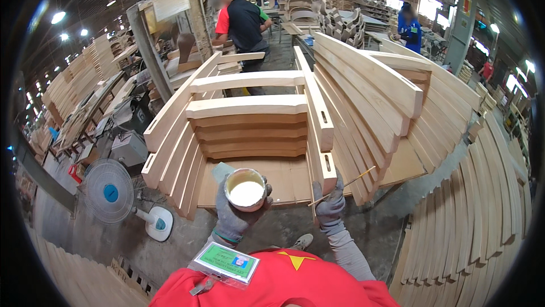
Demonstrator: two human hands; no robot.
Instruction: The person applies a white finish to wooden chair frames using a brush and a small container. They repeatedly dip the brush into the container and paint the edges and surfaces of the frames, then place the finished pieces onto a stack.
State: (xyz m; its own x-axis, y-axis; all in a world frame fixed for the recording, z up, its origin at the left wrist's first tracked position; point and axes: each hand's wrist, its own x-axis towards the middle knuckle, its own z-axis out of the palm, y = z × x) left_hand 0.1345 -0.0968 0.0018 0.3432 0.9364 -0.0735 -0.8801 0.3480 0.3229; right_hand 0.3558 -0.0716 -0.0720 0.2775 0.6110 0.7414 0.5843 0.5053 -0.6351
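My left hand (233, 220), in a grey glove, is wrapped round a small round cup (245, 202) of thick cream-coloured liquid (246, 191). My right hand (330, 207), gloved as well, is closed on a thin wooden stick (360, 175) that slants up to the right. Its fingers are right beside the near end of a pale wooden chair frame (327, 179); whether they touch it I cannot tell. That end has a narrow slot. Another frame (247, 106), with curved crosspieces between two side rails, lies above it on a stack.
Stacked frames (369, 83) stand close on the right, with curved wooden parts (454, 227) nearer me. A white fan (111, 192) is on the floor at left. Cardboard (272, 185) lies under the stack. A co-worker (245, 26) stands beyond it; another person in blue (411, 33) works farther right.
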